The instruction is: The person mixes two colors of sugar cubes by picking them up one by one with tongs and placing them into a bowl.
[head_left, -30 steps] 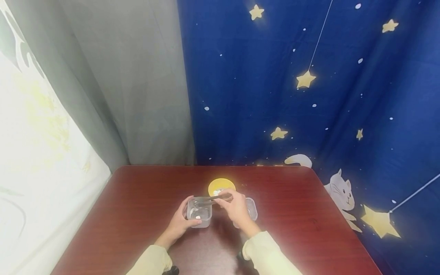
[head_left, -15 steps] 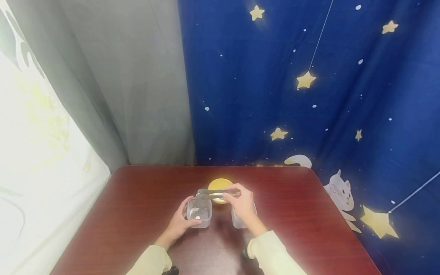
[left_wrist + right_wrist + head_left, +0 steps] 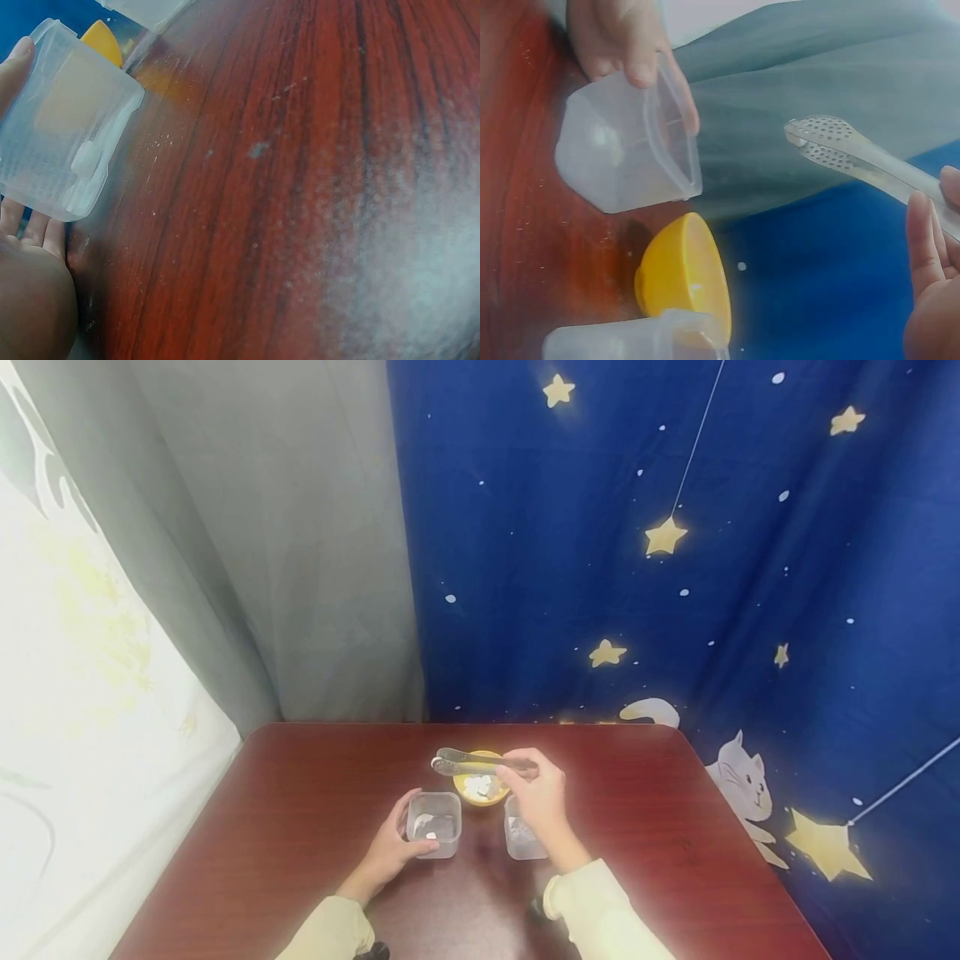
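My left hand [image 3: 392, 845] holds a clear plastic container [image 3: 604, 154] by its sides, thumb at the near rim. A few small white pieces [image 3: 431, 836] lie inside it. My right hand [image 3: 546, 793] grips metal tongs [image 3: 877, 166] with perforated tips, raised above the table and pointing left. Between the tips, nearly together, a small pale bit shows. Under the tongs in the head view stands a yellow bowl [image 3: 664, 274] with white pieces [image 3: 480, 787] in it.
A second clear container [image 3: 525, 845] stands at the right, partly covered by my right hand in the head view. All of it is on a dark red wooden table [image 3: 330, 793]. A grey curtain [image 3: 337, 568] and a blue starry curtain [image 3: 525, 568] hang behind the far edge.
My right hand has lifted the tongs from over the left container up and away, over the yellow bowl. The left hand and its container have stayed put.
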A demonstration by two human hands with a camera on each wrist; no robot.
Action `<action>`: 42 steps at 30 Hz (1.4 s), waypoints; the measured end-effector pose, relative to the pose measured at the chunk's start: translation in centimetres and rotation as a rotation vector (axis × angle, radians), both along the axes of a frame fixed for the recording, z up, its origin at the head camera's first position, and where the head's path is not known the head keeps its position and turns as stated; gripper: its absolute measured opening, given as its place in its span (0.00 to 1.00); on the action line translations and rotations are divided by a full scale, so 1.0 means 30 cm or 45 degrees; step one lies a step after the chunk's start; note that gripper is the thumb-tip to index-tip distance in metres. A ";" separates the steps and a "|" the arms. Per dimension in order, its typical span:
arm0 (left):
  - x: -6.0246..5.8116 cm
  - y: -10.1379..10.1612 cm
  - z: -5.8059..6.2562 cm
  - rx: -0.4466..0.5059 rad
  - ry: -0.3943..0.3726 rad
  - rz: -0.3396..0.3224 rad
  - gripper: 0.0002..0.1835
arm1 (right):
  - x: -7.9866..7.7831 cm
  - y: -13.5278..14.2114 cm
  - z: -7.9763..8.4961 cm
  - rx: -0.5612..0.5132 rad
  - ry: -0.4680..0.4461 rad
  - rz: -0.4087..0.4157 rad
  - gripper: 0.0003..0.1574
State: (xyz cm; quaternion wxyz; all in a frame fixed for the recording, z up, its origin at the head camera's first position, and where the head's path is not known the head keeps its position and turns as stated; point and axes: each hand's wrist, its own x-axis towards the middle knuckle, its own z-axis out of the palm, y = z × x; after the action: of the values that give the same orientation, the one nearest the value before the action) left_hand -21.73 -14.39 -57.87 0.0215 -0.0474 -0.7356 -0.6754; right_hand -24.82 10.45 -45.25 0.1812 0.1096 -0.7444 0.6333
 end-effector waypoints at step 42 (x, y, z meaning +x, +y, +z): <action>0.043 0.009 0.107 -0.007 -0.015 -0.028 0.51 | 0.027 0.029 0.248 -0.285 0.075 -0.101 0.13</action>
State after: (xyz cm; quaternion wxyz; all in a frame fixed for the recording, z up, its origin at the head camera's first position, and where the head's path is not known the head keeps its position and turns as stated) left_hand -20.45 -14.13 -54.67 0.0095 -0.0515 -0.7372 -0.6737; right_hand -24.02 11.32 -37.81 0.2390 0.0779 -0.6671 0.7013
